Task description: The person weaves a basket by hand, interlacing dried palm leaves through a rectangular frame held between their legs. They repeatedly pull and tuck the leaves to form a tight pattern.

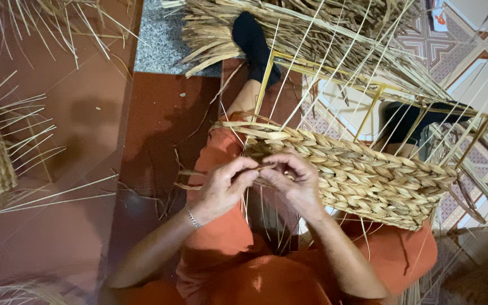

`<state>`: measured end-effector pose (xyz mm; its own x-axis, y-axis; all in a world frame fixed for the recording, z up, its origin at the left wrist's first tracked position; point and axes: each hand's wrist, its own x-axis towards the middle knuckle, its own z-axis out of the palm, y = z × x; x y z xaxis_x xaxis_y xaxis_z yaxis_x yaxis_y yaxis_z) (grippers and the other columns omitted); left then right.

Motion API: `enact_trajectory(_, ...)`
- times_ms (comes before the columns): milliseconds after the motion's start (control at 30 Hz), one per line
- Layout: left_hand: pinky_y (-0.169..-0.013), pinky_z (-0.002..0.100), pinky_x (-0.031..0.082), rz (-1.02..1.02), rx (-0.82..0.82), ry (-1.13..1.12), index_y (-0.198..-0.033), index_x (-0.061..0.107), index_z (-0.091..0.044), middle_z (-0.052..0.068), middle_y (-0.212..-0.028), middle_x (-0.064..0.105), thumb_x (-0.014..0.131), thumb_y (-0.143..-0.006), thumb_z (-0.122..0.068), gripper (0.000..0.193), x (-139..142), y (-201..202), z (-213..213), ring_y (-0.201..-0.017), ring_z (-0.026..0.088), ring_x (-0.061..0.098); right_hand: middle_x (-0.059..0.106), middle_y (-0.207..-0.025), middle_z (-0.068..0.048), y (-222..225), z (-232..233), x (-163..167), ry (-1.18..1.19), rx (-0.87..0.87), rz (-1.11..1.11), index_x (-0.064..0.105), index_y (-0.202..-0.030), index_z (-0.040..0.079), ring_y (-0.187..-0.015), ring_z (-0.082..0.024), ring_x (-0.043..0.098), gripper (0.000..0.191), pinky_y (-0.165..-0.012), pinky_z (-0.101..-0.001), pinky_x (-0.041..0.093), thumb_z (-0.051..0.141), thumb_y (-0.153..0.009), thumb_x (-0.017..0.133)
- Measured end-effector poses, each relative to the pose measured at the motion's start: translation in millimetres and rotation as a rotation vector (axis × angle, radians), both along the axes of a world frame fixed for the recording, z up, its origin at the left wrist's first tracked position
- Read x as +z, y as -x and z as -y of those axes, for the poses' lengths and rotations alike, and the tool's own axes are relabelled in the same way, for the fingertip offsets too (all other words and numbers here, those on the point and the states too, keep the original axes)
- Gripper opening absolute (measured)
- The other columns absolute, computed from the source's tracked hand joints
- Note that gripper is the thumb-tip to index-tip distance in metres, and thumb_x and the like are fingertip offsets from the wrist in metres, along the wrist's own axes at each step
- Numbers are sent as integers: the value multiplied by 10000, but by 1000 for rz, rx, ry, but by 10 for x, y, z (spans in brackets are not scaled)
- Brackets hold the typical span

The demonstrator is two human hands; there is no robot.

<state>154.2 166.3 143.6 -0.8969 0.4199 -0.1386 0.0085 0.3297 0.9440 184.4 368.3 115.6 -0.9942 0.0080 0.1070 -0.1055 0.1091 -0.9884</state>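
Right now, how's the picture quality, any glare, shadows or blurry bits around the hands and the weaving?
Head view: soft, even light; the left hand and right hand are fairly sharp on the woven basket. Pale tiled floor at upper right looks washed out. A faint shadow falls on the red floor. Loose straw at the edges is soft, and straight lines bow near the corners.

Both forearms angled up and inward from the lower edge, wrists nearly meeting. Left hand point(221, 189) curled, fingers pinched together toward the right, a thin bracelet at the wrist. Right hand point(293, 179) arched, fingers bent down, fingertips close to the left's.
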Motion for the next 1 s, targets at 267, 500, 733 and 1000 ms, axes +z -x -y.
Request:
enact_trajectory(267,-653,377,482,-1173,183,463,-1026,683,-55,64,-859,542,737,-998,-146,109,561,719,439,-796,241,560,752,-803,-135,615,-307,101,-679,-256,38,700,-1243,64,-592,-139,672,241,-450,-270,497,151,-1018,713)
enact_trajectory(500,-761,372,508,-1007,-115,91,-940,690,-77,68,-904,567,736,-902,-68,60,265,1179,-61,-858,251,590,729,-956,-107,660,-216,111,-690,-226,-441,709,-983,35,-817,-183,697,74,-675,-311,579,-8,-943,755)
enact_trajectory(733,-780,393,515,-736,-338,-79,-910,686,-58,71,-876,610,770,-904,-149,124,-184,1331,-277,-869,263,631,720,-1082,-147,478,-220,164,-747,-192,-567,676,-975,38,-951,-242,701,148,-778,-339,582,-3,-871,774)
enact_trajectory(1000,-839,428,489,-1007,-296,226,-867,681,-78,62,-939,595,754,-858,-162,112,-308,1297,-452,-969,257,577,750,-926,-106,668,-314,-55,-775,-218,-403,681,-995,13,-641,-146,634,118,-525,-288,494,-67,-941,748)
